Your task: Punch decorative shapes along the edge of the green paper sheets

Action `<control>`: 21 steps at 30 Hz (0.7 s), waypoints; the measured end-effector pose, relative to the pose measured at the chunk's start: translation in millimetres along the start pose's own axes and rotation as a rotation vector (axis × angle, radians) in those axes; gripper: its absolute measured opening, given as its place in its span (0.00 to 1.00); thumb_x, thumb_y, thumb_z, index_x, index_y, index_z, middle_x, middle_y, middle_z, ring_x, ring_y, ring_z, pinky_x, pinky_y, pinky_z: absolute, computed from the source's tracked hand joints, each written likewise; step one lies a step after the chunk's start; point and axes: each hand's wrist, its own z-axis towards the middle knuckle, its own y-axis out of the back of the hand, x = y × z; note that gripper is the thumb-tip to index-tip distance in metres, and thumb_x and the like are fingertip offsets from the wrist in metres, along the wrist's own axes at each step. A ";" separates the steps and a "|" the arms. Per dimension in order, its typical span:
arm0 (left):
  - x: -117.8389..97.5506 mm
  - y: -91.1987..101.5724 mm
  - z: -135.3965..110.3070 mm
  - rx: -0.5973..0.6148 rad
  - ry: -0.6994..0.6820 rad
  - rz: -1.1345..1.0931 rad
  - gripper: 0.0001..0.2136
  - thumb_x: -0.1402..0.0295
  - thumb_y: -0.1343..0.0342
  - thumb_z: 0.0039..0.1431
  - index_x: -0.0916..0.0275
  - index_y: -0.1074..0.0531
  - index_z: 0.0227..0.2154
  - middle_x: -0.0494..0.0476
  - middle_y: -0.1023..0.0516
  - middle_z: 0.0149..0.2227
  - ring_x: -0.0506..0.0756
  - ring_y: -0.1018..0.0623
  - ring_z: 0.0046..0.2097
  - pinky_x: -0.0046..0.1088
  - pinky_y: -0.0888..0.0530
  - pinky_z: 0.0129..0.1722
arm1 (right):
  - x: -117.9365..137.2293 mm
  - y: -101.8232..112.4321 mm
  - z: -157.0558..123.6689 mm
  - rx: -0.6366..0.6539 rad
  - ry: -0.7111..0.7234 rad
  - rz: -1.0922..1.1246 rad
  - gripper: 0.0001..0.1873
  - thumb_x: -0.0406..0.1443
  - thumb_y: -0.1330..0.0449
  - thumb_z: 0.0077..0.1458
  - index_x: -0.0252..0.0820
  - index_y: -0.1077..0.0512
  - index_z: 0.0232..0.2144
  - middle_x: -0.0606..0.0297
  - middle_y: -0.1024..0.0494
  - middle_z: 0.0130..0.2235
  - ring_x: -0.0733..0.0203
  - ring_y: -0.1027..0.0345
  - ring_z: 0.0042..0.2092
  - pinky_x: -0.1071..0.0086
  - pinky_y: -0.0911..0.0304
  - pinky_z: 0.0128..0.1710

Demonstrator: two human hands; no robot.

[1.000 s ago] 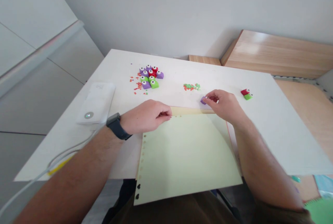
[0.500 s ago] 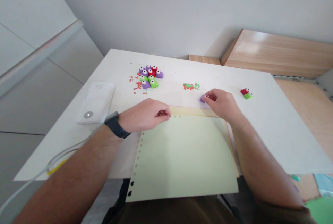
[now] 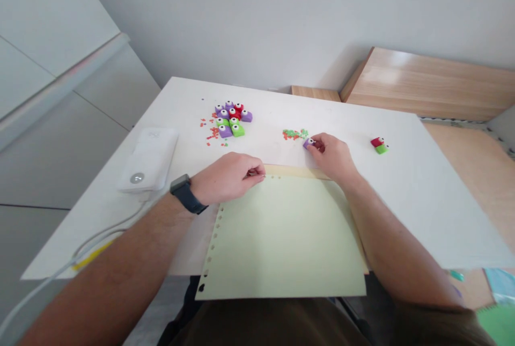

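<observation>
Pale green paper (image 3: 281,238) lies on a white bench (image 3: 402,201), its lower end reaching past the near edge toward the seated person, with small cut-out holes lining its left side and a few more along the top. The left hand (image 3: 229,177), a dark watch (image 3: 187,194) strapped at its wrist, has its fingers pinched together on the paper's top edge, just beside those holes. Beyond that edge, a strip of cream paper (image 3: 298,172) shows underneath.

The right hand (image 3: 333,155) grips a purple craft punch (image 3: 308,143) topped with a cartoon eye, its fingers closed around the sides, a little beyond the paper's top edge. Just past the punch sits a small heap of red and green confetti (image 3: 295,134).

Farther left, purple, red and green punches (image 3: 234,119) stand clustered, red scraps (image 3: 214,132) scattered beside them. Well to the right, a red punch (image 3: 377,142) touches a green punch (image 3: 382,149). On the bench's left side rests a white, box-like device (image 3: 151,155), a pale cable (image 3: 96,238) running from it across something yellow (image 3: 94,256), partly hidden by the forearm.
</observation>
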 end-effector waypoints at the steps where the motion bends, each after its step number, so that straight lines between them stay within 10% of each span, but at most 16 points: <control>1: 0.4 -0.2 0.0 -0.005 0.002 0.001 0.10 0.63 0.46 0.65 0.59 0.21 0.37 0.52 0.17 0.36 0.53 0.22 0.36 0.29 0.33 0.38 | 0.8 -1.6 1.3 -0.016 0.005 0.010 0.12 0.41 0.40 0.61 0.43 0.22 0.43 0.61 0.16 0.38 0.57 0.25 0.37 0.64 0.33 0.41; 14: 0.9 -0.4 -0.2 -0.021 0.010 0.005 0.09 0.63 0.45 0.65 0.59 0.21 0.36 0.51 0.18 0.35 0.53 0.22 0.37 0.29 0.33 0.38 | -76.1 62.4 9.0 -0.252 -0.383 -0.326 0.14 0.45 0.38 0.56 0.45 0.22 0.40 0.54 0.16 0.38 0.45 0.25 0.41 0.54 0.35 0.43; 21: 0.9 -1.1 -0.2 -0.026 0.012 0.007 0.09 0.64 0.46 0.65 0.59 0.22 0.36 0.51 0.18 0.35 0.52 0.22 0.36 0.29 0.33 0.38 | -109.0 89.9 2.2 -0.090 -0.503 -0.337 0.16 0.49 0.35 0.49 0.46 0.22 0.34 0.54 0.17 0.37 0.47 0.27 0.36 0.56 0.35 0.37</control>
